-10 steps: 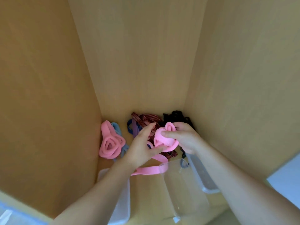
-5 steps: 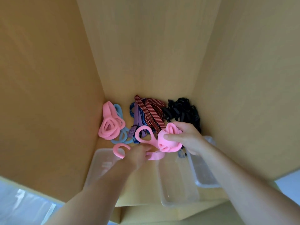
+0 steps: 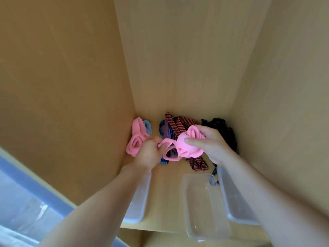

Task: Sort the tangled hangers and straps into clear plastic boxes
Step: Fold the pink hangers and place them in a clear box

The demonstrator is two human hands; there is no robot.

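Observation:
My right hand (image 3: pixel 212 144) grips a rolled bundle of pink strap (image 3: pixel 189 146) above the shelf floor. From the bundle a loose pink loop (image 3: pixel 168 148) runs left to my left hand (image 3: pixel 149 152), whose curled fingers pinch it. Behind the hands lie a second pink coil (image 3: pixel 137 141) with a light blue strap (image 3: pixel 147 127) in the left corner, red-and-black striped straps (image 3: pixel 178 125), blue and purple straps (image 3: pixel 165 131), and a black tangle (image 3: pixel 226 131) at the right. Three clear plastic boxes stand in front: left (image 3: pixel 138 202), middle (image 3: pixel 204 207), right (image 3: pixel 235 202).
The work sits inside a wooden cabinet with a left wall (image 3: pixel 62 104), a back wall (image 3: pixel 187 59) and a right wall (image 3: pixel 284 104) close around it. The shelf's front edge (image 3: pixel 160 230) runs just below the boxes. A small dark clip (image 3: pixel 212 180) lies between the middle and right boxes.
The view has tilted down and the boxes show more fully. My left hand moved from the front box area up and back toward the pile, pulling the pink loop with it. My right hand kept its bundle.

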